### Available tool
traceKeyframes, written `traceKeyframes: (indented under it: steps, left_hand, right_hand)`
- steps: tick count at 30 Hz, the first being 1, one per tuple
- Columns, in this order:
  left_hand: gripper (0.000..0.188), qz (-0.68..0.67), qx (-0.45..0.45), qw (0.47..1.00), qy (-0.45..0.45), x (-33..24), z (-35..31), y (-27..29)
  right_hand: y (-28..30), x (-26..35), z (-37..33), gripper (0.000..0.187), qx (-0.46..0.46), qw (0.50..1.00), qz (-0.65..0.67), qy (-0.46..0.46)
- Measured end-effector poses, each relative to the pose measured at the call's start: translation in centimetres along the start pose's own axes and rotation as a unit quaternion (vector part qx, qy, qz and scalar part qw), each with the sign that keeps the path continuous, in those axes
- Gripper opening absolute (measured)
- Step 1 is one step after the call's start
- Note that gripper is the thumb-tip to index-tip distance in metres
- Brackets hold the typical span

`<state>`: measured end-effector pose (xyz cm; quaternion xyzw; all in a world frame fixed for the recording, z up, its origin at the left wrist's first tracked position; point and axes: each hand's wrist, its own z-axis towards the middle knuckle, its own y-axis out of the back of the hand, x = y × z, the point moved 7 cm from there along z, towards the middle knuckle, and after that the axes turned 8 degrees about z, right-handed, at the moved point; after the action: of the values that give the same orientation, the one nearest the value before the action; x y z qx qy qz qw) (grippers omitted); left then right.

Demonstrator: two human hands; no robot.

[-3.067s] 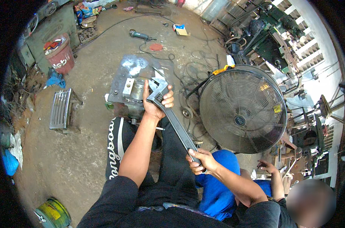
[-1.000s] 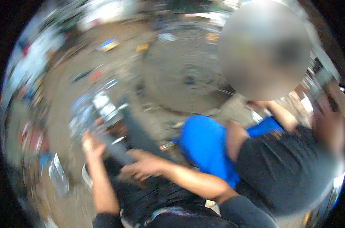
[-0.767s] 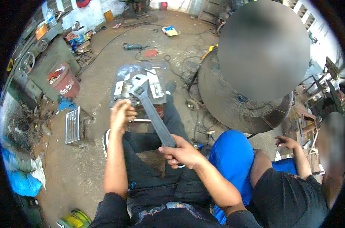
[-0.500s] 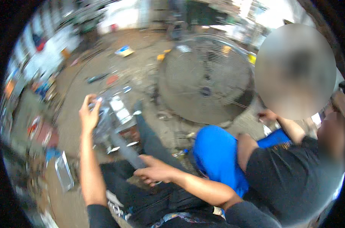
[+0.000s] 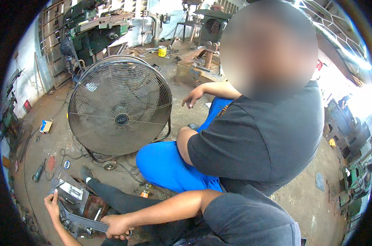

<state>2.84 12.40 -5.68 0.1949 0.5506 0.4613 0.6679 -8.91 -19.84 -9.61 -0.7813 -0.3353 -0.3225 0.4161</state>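
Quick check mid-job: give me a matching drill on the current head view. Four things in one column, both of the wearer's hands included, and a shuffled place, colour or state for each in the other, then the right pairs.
Things:
1. right hand
2. large fan
3. co-worker's trousers
4. left hand

Places, colours, states:
A. bright blue
B. by the head end of the wrench
C. dark, with a round front
D. closed around the wrench's handle

Right pairs: 1-D, 2-C, 3-A, 4-B
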Motion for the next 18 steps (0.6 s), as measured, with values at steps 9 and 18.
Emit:
traceKeyframes:
  steps: [9, 18]
  left_hand:
    - [0.054, 0.011, -0.007, 1.0, 0.018, -1.4, 0.0, 0.2]
    - [0.046, -0.038, 0.024, 0.998, 0.043, 2.0, 0.7, -1.0]
  right_hand:
    - [1.6, 0.6, -0.6, 0.047, 0.036, 0.999, -0.006, -0.008]
    - [1.0, -0.8, -0.4, 0.052, 0.02, 1.0, 0.016, 0.01]
